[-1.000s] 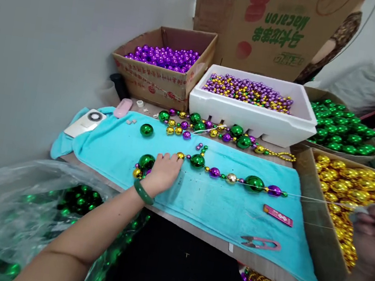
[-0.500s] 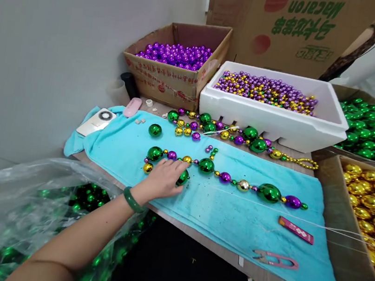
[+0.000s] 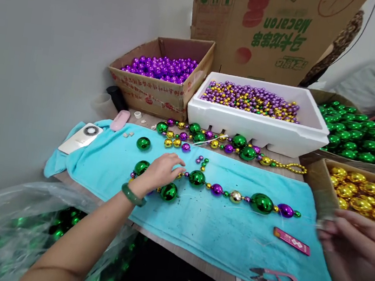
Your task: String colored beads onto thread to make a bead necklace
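A string of green, purple and gold beads [image 3: 216, 190] lies along the turquoise towel, bent back at its left end. My left hand [image 3: 158, 173], wearing a green bangle, is over that bend, hiding some beads; its fingers are apart, beside a gold bead. At the right edge my right hand [image 3: 357, 243], somewhat blurred, pinches a thin clear thread [image 3: 309, 220] that runs toward the string's right end. A large green bead [image 3: 169, 192] shows below my left hand. Several small loose beads [image 3: 201, 161] lie above the string.
A finished-looking bead strand [image 3: 228, 148] lies along the back. Behind stand a carton of purple beads [image 3: 152, 92] and a white foam box [image 3: 255, 133]. Green beads [image 3: 354, 132] and gold beads [image 3: 364, 185] fill boxes at right. Pink snips [image 3: 274, 277] and a red packet [image 3: 291, 241] lie in front.
My right hand has come into view at the right, holding the thread. My left hand has lifted and shifted up slightly, uncovering the large green bead. The camera view has shifted.
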Demonstrator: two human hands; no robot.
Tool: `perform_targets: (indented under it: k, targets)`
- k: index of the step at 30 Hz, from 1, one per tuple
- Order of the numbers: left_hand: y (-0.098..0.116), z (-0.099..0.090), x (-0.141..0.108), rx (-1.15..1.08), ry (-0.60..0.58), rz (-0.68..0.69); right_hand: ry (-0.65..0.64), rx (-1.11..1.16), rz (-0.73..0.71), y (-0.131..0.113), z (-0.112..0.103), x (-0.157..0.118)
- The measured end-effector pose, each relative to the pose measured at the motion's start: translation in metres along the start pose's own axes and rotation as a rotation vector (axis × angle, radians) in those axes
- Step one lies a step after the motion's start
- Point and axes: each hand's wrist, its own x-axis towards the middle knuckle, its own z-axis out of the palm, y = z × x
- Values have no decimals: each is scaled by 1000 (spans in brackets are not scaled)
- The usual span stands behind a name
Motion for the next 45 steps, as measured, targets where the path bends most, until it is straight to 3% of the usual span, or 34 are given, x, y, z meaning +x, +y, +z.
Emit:
perform_targets:
  k: [3,7,10,15,21,25,27,31,33,38,45]
  targets:
    - [-1,9,38,39,34,-172,-187,50,178,18,38,-21]
    - [3,31,79,67,-4,-256,-401,1,255,39,71,-47]
    - [9,43,95,75,-30,-311,-431,-45,246,51,75,-51]
    - [13,50,105,27,-81,-344,-380,-89,217,58,61,-43]
    - [15,54,109,-107,-109,-381,-379,-168,197,58,59,-42]
    - [20,42,100,-278,-73,-369,-361,-271,122,60,65,-45]
    - [23,32,89,-598,-67,-369,-346,-295,108,63,66,-46]
    - [30,17,62,-1543,-87,-407,-329,-296,123,67,66,-50]
    - [33,13,54,-1705,-75,-426,-333,-293,129,66,66,-51]
    - [36,10,46,-1761,-20,-433,-335,-288,126,62,71,-52]
    - [34,9,44,-1654,21,-380,-347,-302,137,65,71,-53]
